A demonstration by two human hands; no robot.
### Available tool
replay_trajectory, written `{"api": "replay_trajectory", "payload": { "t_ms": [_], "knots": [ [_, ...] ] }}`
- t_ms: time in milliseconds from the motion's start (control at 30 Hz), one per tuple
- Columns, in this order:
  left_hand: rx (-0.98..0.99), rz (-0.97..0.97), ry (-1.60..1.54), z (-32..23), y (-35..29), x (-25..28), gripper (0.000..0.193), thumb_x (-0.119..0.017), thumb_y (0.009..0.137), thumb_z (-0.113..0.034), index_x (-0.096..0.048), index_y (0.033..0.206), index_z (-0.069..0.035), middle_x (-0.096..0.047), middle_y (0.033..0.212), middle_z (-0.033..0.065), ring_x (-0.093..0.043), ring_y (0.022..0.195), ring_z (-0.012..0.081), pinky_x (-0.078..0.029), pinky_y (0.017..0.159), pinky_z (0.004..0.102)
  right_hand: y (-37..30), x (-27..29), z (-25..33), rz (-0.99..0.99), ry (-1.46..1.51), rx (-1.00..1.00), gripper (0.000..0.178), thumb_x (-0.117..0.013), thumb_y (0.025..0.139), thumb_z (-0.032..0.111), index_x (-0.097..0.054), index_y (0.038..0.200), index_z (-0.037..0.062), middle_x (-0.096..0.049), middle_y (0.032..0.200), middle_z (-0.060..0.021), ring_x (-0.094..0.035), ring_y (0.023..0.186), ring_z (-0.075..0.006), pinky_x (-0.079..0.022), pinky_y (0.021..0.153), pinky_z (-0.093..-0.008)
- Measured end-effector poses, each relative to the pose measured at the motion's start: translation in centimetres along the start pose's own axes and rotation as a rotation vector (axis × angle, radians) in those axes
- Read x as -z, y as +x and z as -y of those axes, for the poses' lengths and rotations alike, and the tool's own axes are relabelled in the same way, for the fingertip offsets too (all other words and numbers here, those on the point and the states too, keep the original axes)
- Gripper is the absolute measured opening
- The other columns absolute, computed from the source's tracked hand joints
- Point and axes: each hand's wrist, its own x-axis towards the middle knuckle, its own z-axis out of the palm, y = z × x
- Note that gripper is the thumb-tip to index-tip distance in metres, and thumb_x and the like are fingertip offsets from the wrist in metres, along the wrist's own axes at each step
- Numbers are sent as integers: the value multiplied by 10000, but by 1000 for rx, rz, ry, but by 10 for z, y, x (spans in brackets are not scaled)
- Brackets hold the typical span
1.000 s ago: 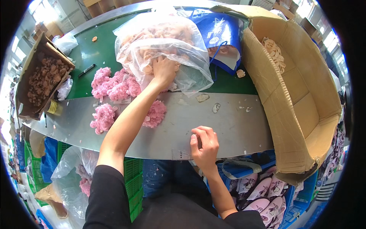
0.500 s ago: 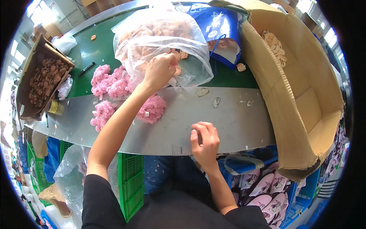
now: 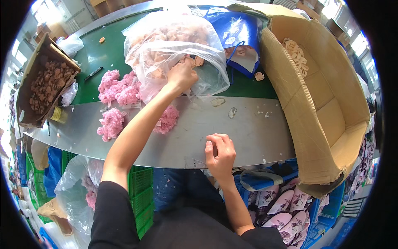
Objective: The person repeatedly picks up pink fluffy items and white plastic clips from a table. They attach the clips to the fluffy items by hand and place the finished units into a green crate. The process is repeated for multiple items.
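Note:
My left hand [image 3: 182, 77] reaches into the mouth of a clear plastic bag [image 3: 143, 45], which is full of small peach-coloured flat pieces [image 3: 198, 61]. Its fingers are bent down among the pieces; their tips, and anything pinched in them, are hidden. By the front edge of the metal tabletop [image 3: 253, 137], my right hand [image 3: 221, 155] stays low with fingers curled and close together. Whatever is inside that curl, if anything, does not show. Pink fluffy items [image 3: 120, 89] lie left of the bag, and another pink fluffy item [image 3: 168, 119] is partly covered by my left forearm.
At right stands a big open cardboard box [image 3: 319, 91] with pale pieces inside. A smaller box [image 3: 29, 95] of brown pieces tilts at left. Behind are a blue bag [image 3: 236, 33] and a black pen [image 3: 93, 74]. Below sit a blue crate [image 3: 331, 216] of pink slippers and green crates [image 3: 141, 186].
My left hand has moved slightly right and lower into the bag's mouth, its fingers now down among the pieces. My right hand keeps nearly the same place and pose.

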Motion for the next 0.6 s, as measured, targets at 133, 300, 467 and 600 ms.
{"api": "replay_trajectory", "payload": {
  "t_ms": [133, 300, 467, 600],
  "knots": [
    [-297, -103, -442, -52, -79, 51, 517, -814, 772, -171, -624, 1227, -15, -730, 1023, 155, -710, 911, 331, -564, 829, 435, -3, 12, -6, 32, 350, -131, 315, -678, 949, 187, -635, 1207, 11, -678, 1081, -145, -675, 913, -231, -550, 829, -350],
    [-326, -25, -301, -83, -210, 71, 851, -914, 663, -180, -532, 1414, -63, -606, 1316, 160, -633, 1148, 324, -512, 968, 420, 3, -2, 17, 39, 1245, -405, 542, -575, 1047, 333, -405, 1459, 25, -618, 1187, -151, -641, 857, -174, -552, 790, -309],
    [-126, -101, -267, -22, -232, 95, 592, -829, 798, -231, -610, 1311, -32, -655, 1231, 148, -601, 1148, 334, -456, 972, 435, 0, -6, 3, 58, 1326, -558, 315, -502, 1030, 214, -504, 1275, 17, -580, 1025, -93, -527, 715, -108, -476, 631, -268],
    [-124, -146, 32, 10, -218, 78, 441, -746, 812, -134, -649, 1234, -56, -682, 1183, 109, -575, 1176, 325, -420, 1002, 433, 0, -14, 7, 75, 1263, -492, 185, -474, 1010, 153, -564, 1098, 17, -563, 917, -63, -466, 659, -79, -441, 596, -256]
  ]
}}
